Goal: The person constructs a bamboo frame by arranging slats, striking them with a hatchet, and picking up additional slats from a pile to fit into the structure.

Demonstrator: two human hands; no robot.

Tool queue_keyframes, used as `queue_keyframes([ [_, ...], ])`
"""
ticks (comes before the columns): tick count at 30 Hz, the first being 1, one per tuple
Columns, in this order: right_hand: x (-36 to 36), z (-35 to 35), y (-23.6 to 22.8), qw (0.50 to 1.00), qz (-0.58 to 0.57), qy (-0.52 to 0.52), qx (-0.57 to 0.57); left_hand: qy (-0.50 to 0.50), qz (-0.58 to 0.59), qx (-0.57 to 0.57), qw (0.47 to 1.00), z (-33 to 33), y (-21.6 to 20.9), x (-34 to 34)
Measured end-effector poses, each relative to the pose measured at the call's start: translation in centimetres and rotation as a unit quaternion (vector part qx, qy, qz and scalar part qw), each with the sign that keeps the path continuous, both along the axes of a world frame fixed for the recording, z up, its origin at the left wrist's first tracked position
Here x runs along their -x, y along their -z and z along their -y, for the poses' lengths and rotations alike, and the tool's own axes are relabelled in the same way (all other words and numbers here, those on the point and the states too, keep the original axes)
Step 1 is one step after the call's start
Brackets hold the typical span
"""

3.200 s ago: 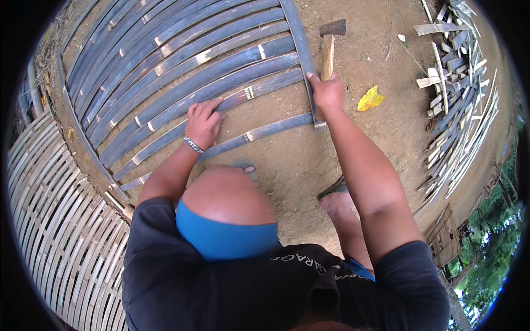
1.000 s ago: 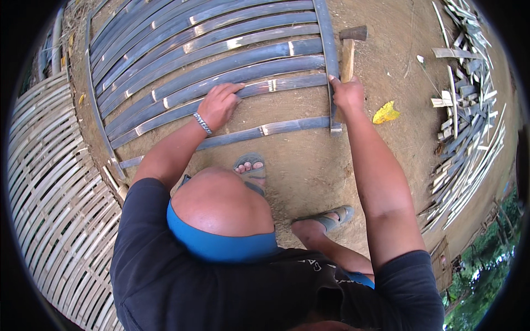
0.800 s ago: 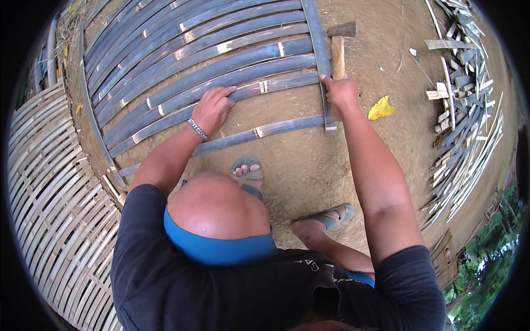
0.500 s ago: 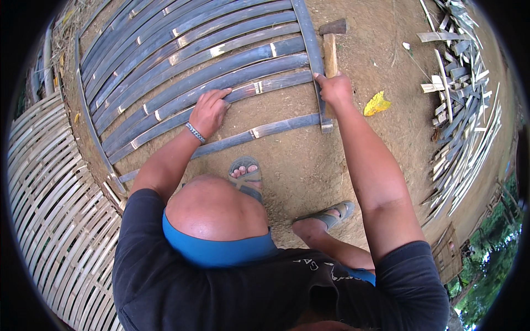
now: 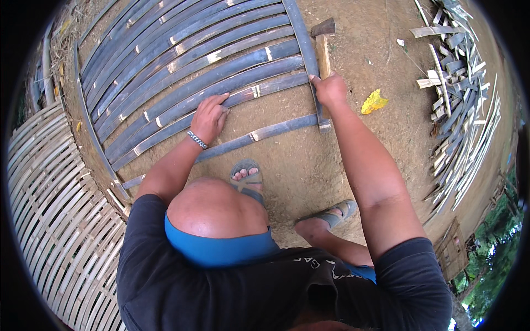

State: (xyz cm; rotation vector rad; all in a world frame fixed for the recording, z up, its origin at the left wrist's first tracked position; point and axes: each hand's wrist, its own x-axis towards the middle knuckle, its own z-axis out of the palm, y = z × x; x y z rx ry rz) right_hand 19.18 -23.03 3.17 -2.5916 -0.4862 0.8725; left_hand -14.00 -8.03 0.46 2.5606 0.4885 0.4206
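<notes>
A frame of dark bamboo slats (image 5: 218, 57) lies on the ground in front of me, joined along its right side by a crosswise bamboo strip (image 5: 301, 37). My left hand (image 5: 208, 119) grips one of the nearer slats around its middle, fingers over the top and thumb at the near edge. At the right ends of the slats, my right hand (image 5: 330, 91) is closed around the wooden handle of a hatchet (image 5: 323, 52). The hatchet's dark metal head points away from me, beside the crosswise strip. My right fingertips touch or nearly touch that strip.
A heap of split bamboo offcuts (image 5: 461, 99) lies on the right. A lighter slatted bamboo panel (image 5: 61, 220) stretches along the left. My sandalled feet (image 5: 247, 179) are close to the nearest slat (image 5: 276, 129). A yellow leaf (image 5: 374, 102) rests on the dirt.
The whole view has shifted slightly. Both hands keep their places on the slat and the hatchet handle; nothing has been let go.
</notes>
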Motion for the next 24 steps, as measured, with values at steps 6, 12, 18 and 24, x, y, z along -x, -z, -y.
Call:
queue_keyframes([
  [6,1.5,4.4,-0.3,0.968,-0.127,0.160,-0.144,-0.011,0.058,0.039,0.998,1.2,-2.4,-3.2],
  [12,3.8,13.8,-2.0,0.971,-0.077,0.179,-0.141,0.040,0.016,0.201,0.979,1.6,-4.2,-15.5],
  [18,7.5,17.7,-3.9,0.950,-0.151,0.245,-0.120,0.037,-0.020,0.151,0.988,3.0,-1.1,-22.9],
  [24,9.6,19.5,-3.5,0.946,-0.200,0.231,-0.110,-0.003,-0.007,0.098,0.995,4.7,1.6,-23.8],
])
